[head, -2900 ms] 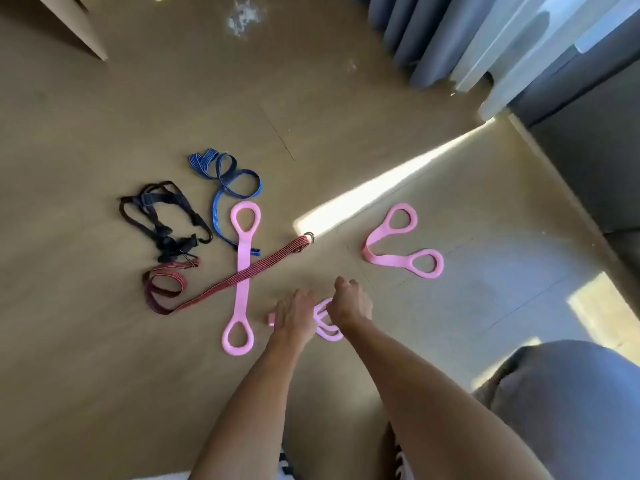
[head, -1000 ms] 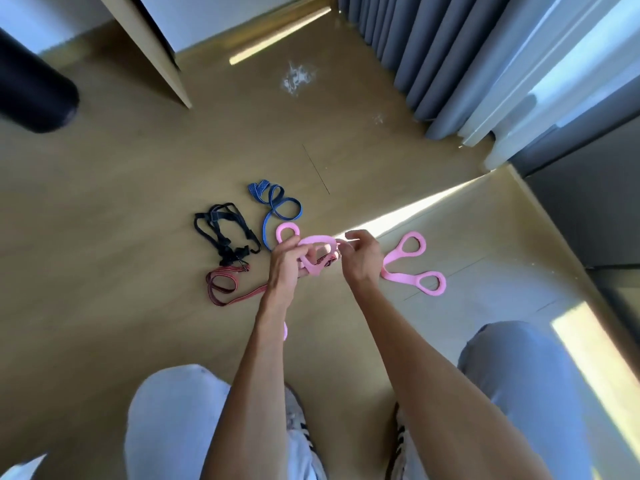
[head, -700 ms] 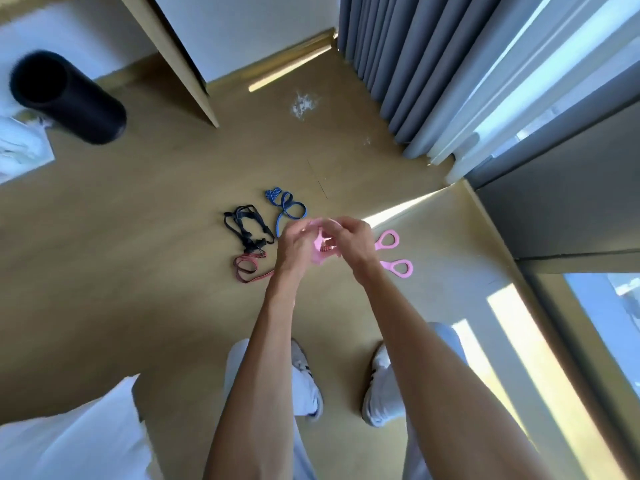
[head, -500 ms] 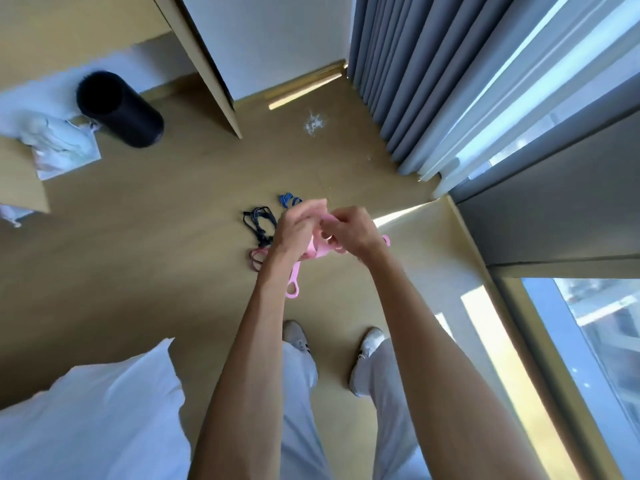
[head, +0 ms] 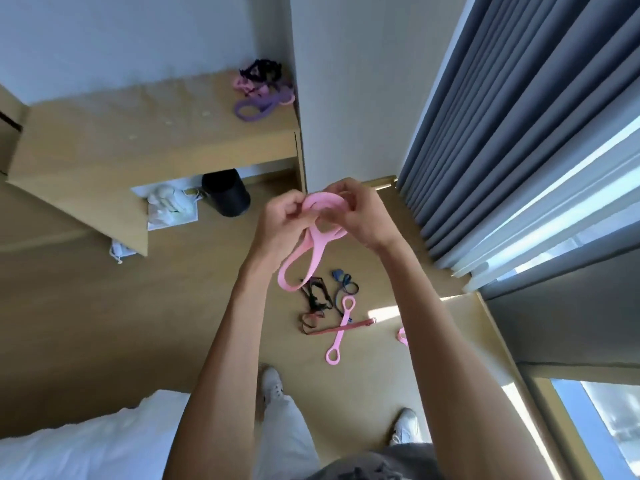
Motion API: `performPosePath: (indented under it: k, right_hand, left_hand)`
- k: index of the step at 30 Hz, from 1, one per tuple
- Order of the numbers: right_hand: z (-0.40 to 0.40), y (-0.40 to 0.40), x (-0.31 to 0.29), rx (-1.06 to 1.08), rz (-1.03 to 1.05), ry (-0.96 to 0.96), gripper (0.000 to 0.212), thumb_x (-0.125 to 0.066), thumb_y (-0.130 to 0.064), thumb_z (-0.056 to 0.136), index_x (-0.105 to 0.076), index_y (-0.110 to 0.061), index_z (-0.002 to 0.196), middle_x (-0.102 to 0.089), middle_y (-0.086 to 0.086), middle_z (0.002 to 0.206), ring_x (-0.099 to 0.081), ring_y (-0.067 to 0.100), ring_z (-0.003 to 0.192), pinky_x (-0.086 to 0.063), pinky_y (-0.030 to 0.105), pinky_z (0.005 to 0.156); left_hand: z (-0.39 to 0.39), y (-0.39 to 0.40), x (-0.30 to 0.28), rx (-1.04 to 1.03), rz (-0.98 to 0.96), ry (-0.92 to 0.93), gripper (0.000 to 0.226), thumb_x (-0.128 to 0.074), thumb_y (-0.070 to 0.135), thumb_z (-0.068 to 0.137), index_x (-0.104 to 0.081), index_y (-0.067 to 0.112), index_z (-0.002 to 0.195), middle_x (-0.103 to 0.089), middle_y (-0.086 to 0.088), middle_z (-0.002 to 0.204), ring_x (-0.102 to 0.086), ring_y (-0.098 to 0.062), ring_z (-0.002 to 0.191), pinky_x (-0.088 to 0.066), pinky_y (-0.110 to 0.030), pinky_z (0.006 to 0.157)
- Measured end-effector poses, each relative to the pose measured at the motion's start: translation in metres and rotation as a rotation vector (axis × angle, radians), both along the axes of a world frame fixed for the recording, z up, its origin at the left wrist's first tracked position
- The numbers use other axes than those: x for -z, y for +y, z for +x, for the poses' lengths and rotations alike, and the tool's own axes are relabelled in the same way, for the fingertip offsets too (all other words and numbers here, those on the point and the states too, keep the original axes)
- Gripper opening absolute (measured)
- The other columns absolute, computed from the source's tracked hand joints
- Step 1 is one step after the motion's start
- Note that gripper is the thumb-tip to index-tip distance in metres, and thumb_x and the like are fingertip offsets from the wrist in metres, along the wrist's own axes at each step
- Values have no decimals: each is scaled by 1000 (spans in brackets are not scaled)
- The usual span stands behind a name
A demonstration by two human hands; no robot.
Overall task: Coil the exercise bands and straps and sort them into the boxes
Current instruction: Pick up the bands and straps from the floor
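- Wooden flooring (head: 104,323) filled the lower half of the view; a wooden desk (head: 138,150) stood at 10 o'clock and grey curtains (head: 502,116) hung at 2 o'clock.
- Left hand (head: 278,226), raised at frame centre, had its fingers curled and pinched the left side of a pink figure-eight band (head: 313,244).
- Right hand (head: 363,216), just beside the left at its 3 o'clock, gripped the band's upper loop; the lower loop hung free at 6 o'clock of the hands.
- Second pink band (head: 339,329) lay straight on the floor at 6 o'clock of the hands, crossed by a red strap (head: 343,328).
- Black strap (head: 317,294) and blue strap (head: 343,280) lay near it, towards 12 o'clock.
- Tangle of purple, pink and black bands (head: 263,91) rested on the desk's right end.
- Black cylinder (head: 227,192) stood under the desk.
- White bedding (head: 86,445) occupied 8 o'clock.
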State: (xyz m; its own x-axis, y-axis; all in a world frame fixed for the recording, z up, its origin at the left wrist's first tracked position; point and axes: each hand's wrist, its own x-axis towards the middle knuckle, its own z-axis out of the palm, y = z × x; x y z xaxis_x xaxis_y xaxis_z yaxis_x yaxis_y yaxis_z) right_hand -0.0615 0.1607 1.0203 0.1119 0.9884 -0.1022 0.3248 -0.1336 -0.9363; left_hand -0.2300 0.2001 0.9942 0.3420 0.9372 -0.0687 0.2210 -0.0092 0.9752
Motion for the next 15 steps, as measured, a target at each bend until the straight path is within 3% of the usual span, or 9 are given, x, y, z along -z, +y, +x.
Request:
performPosePath:
  k: [2, 5, 7, 10, 13, 15]
  right_hand:
    - [-39, 34, 0, 76, 14, -15, 23, -72, -6, 86, -63, 0, 107, -73, 15, 93, -72, 29, 82, -61, 46, 74]
    - [-99, 87, 3, 171, 12, 15, 13, -66, -3, 87, -65, 1, 100, -72, 17, 88, -72, 32, 78, -60, 52, 68]
    - [-139, 120, -3, 210, 33, 119, 15, -66, -2, 85, -68, -4, 100, -73, 14, 89, -72, 29, 80, -62, 44, 65]
    - [-189, 166, -6, 178, -25, 435, 17, -72, -17, 84, -71, -13, 101, -74, 8, 91, -71, 20, 77, -54, 27, 58]
    - [-226, 214, 8, 167, -133, 542, 34, -79, -30, 80, -69, -11, 106, -73, 18, 100, -72, 27, 83, -55, 31, 65]
    - [-241, 242, 24, 223, -164, 510, 35, -80, -22, 75, -68, -10, 106, -71, 20, 100, -71, 27, 82, -57, 34, 67]
  left_hand:
    - [-39, 36, -6, -35, 10, -51, 3, -69, 13, 88, -70, 11, 90, -73, -11, 84, -65, -23, 74, -51, -37, 68]
    - [-93, 89, -13, -75, -32, -101, 11, -68, 7, 87, -70, 18, 85, -72, 0, 76, -64, -15, 69, -49, -27, 60]
    - [-122, 121, -20, -132, -80, -122, 16, -68, 1, 88, -69, 17, 86, -70, 5, 73, -62, -11, 64, -47, -22, 57]
    - [-154, 173, -26, -248, -213, -243, 13, -66, 2, 91, -69, 13, 97, -72, 0, 83, -66, -15, 72, -53, -30, 61]
    - [-181, 230, -20, -296, -323, -331, 16, -65, 0, 90, -68, 11, 102, -73, -7, 89, -70, -22, 76, -59, -35, 62]
    - [-193, 259, -9, -335, -361, -315, 16, -64, -1, 87, -68, 10, 98, -72, -9, 86, -68, -22, 77, -59, -37, 67]
